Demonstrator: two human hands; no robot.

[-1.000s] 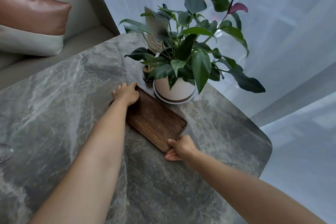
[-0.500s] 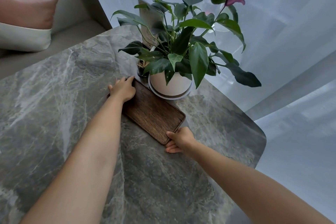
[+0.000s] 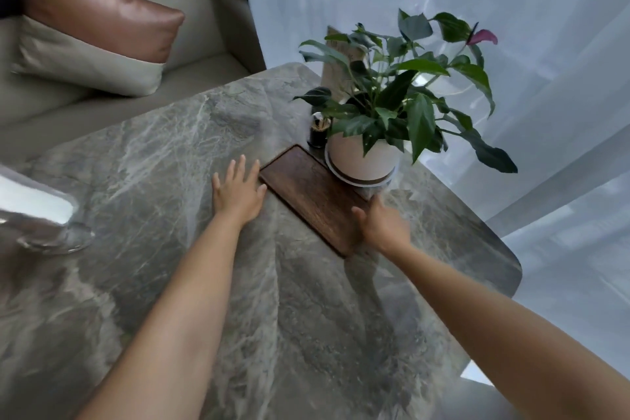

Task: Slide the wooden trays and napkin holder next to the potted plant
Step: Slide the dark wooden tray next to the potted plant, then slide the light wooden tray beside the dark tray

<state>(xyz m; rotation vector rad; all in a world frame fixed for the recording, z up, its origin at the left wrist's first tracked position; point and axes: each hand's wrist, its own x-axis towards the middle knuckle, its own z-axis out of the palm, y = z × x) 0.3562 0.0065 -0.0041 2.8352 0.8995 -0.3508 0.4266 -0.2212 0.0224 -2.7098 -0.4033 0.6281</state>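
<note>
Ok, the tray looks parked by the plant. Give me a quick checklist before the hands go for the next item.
1. Wooden tray beside the potted plant: ok.
2. Left hand open, beside the tray: ok.
3. Right hand off the tray: cannot tell, blurred at its near end.
4. Small dark holder upright by the pot: ok.
5. Napkin holder placed: cannot tell.
6. Tray flat on the table: ok.

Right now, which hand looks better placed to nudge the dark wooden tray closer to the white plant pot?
Probably the right hand: it rests against the dark wooden tray; the left hand lies open beside it.
</note>
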